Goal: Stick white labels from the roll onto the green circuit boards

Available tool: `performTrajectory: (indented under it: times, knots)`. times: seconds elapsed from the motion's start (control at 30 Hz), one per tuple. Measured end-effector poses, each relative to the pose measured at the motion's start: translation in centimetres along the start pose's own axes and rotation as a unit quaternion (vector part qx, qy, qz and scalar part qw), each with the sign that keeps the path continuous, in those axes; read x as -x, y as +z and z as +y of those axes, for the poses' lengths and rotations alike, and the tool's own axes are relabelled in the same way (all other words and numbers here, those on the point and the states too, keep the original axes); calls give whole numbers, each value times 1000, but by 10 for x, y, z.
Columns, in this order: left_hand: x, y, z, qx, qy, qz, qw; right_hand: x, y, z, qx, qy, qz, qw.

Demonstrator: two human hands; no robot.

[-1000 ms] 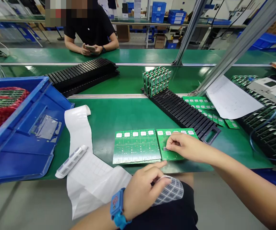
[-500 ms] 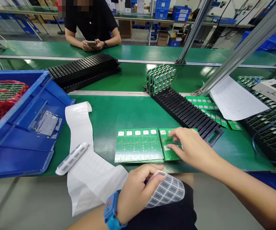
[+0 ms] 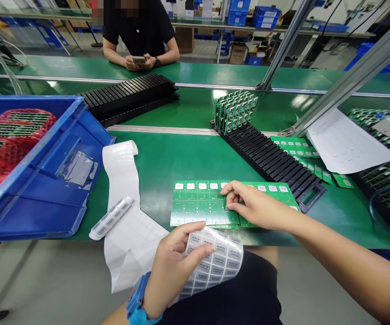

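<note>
My left hand (image 3: 171,266) grips a curved sheet of printed labels (image 3: 222,255) between thumb and fingers, in front of the table edge. My right hand (image 3: 257,205) hovers over two green circuit boards lying side by side, its thumb and index finger apart with nothing visible between them. White labels line the top row of the left circuit board (image 3: 198,205). The right circuit board (image 3: 283,195) carries white labels too, partly hidden under my right hand. From the label sheet a white backing strip (image 3: 122,180) trails leftward, with a rolled label piece (image 3: 111,219) lying on it.
A blue bin (image 3: 76,180) with red-wrapped boards stands at left. Beyond the boards, a black slotted rack (image 3: 262,153) holds upright circuit boards (image 3: 237,110). Another black rack (image 3: 133,97) lies farther back. Paper (image 3: 347,140) covers boards at right. A person (image 3: 140,31) sits opposite, holding a phone.
My right hand has moved left from the right board toward the gap between the boards. My left hand has raised the label sheet, showing more of it. The view has shifted slightly.
</note>
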State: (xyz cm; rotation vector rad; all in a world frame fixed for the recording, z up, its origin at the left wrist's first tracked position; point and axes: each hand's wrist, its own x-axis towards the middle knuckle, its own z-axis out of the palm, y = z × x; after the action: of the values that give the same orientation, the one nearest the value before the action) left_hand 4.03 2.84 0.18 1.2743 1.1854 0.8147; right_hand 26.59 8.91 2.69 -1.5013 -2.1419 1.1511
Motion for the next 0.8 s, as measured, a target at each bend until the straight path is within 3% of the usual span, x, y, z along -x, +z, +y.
performTrajectory:
  times: [0.27, 0.37, 0.43, 0.47, 0.57, 0.63, 0.8]
  knots:
    - [-5, 0, 6, 62, -46, 22, 997, 11, 18, -1, 165, -70, 89, 980]
    - [-8, -1, 6, 40, -59, 26, 997, 22, 27, -2, 231, -123, 182, 948]
    - [-9, -1, 5, 44, -63, 24, 997, 26, 29, -9, 204, -141, 230, 941]
    - [-9, -1, 4, 50, -62, 21, 997, 27, 30, -14, 168, -141, 222, 950]
    - [-8, -1, 3, 39, -31, 24, 998, 25, 31, -31, 42, -106, 107, 988]
    - [-7, -2, 4, 0, 8, 33, 999, 21, 33, -38, -9, -66, 56, 996]
    - [-5, -5, 5, -79, 66, 76, 992, 17, 40, -40, -28, -80, 42, 996]
